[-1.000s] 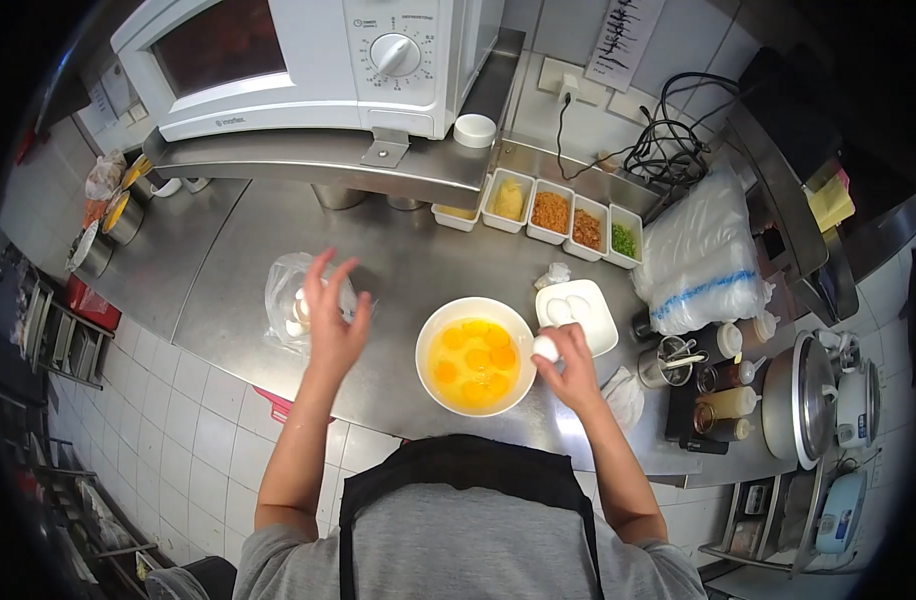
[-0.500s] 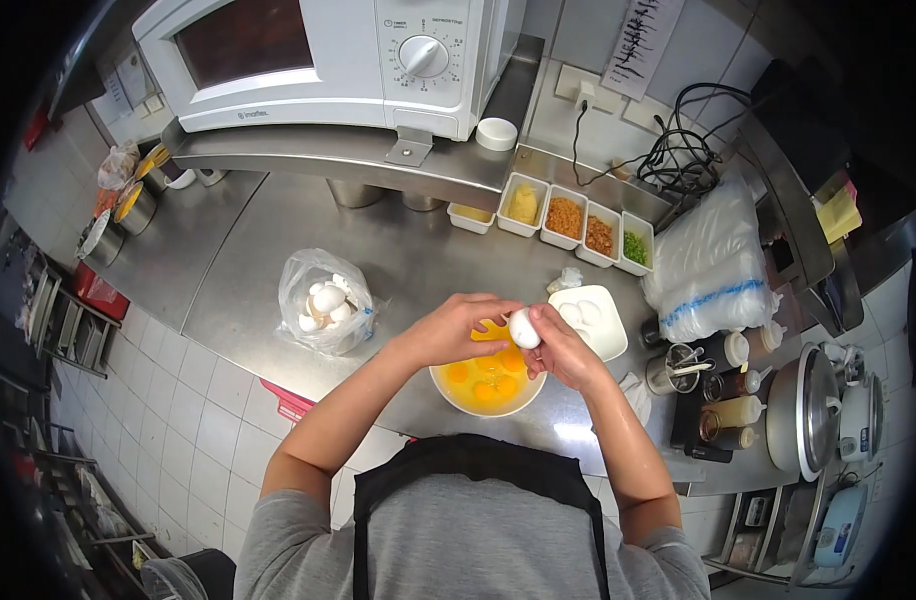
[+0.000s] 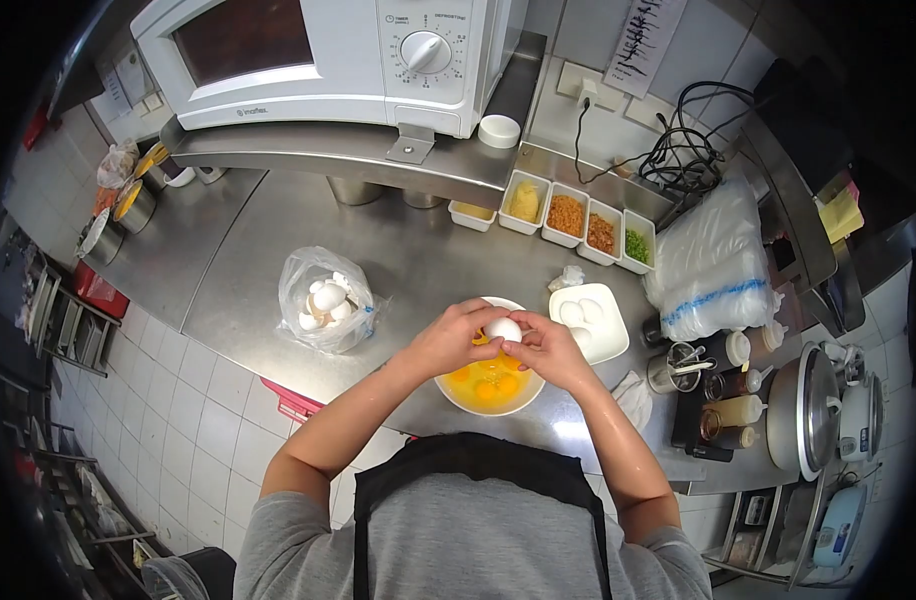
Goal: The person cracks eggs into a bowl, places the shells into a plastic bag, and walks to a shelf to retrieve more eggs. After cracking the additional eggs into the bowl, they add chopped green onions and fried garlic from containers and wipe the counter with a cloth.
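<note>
A white egg (image 3: 503,330) is held between the fingertips of both hands, above a white bowl (image 3: 453,402) of raw eggs. My left hand (image 3: 453,338) grips the egg from the left, and my right hand (image 3: 549,350) closes on its right side. Several whole yolks (image 3: 490,385) lie in the bowl under my hands. Beside my right hand, a square white dish (image 3: 608,340) holds a few whole eggs (image 3: 581,312). Whether the held shell is cracked cannot be made out.
A clear plastic bag (image 3: 323,265) of eggshells (image 3: 329,296) stands left. Small tubs of chopped food (image 3: 566,215) line the back, under the microwave shelf (image 3: 338,148). Sauce bottles (image 3: 735,410), a metal cup of utensils (image 3: 671,370) and a large pot (image 3: 793,420) stand right.
My right hand has brought the egg left and slightly up the view. My left hand, apart from the egg before, now closes on it too.
</note>
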`<state>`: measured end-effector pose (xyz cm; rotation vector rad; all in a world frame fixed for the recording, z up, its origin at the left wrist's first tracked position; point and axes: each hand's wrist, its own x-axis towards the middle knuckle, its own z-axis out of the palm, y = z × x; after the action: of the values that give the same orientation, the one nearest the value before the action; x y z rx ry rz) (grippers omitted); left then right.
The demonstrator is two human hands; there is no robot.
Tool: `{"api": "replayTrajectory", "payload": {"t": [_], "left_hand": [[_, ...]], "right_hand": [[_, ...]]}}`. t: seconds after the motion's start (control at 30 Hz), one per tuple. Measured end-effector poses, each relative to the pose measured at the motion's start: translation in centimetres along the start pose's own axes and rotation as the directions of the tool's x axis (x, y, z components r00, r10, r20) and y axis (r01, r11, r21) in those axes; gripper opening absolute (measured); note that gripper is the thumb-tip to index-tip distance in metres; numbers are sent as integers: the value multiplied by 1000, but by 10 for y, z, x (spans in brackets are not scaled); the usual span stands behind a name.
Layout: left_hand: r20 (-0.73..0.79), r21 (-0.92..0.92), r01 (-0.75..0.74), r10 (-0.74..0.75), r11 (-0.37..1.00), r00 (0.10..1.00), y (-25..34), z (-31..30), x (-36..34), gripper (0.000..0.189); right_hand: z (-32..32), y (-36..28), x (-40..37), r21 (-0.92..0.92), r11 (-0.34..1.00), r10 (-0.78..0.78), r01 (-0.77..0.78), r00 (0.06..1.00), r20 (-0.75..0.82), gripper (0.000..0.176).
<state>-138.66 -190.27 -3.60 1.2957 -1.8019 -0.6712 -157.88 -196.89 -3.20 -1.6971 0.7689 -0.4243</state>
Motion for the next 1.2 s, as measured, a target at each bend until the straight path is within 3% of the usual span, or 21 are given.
{"api": "replayTrajectory", "payload": {"t": [0.1,0.23,0.4,0.63,0.73,0.83,0.9,0.93,1.03,1.1,1.13,1.2], "left_hand": [[-15,-31,43,-44,999,999,-5,5,-5,35],[-30,-169,84,-90,982,995,-5,4,-6,35],[-121,-33,-9,5,999,993,-7,10,-8,37],[-139,101,-91,105,991,985,-11,10,-11,37],[-96,49,-54,58,997,994,-9,4,-11,36],[-45,148,-119,127,982,991,-16,-8,-11,45],[-2,250,-48,51,967,999,-12,-20,-13,54],[16,301,-15,11,954,1000,-6,-24,-13,59],[-21,161,53,-50,985,999,6,-22,-13,71],[-28,-83,82,-85,993,996,15,-12,-14,63],[-25,-205,92,-99,974,995,18,-7,-14,58],[-41,-227,76,-87,971,995,5,4,-18,56]], "right_hand": [[1,1,0,-207,967,-158,147,987,-36,37],[6,-5,1,-330,916,-263,227,962,-71,36],[19,-4,1,-411,870,-367,272,914,-172,35],[16,10,3,-493,801,-451,340,884,-123,37],[8,12,1,-463,827,-397,318,914,-82,37],[-8,8,-1,-500,778,-447,380,894,-15,39],[-19,5,0,-572,707,-506,415,862,-1,41],[-23,1,-1,-595,719,-471,358,881,-38,40],[-16,-14,-2,-329,899,-365,289,909,-199,39],[-2,12,9,104,952,-263,286,946,-192,38],[3,7,7,15,964,-259,265,953,-154,39],[12,5,6,-128,952,-292,278,951,-105,43]]}}
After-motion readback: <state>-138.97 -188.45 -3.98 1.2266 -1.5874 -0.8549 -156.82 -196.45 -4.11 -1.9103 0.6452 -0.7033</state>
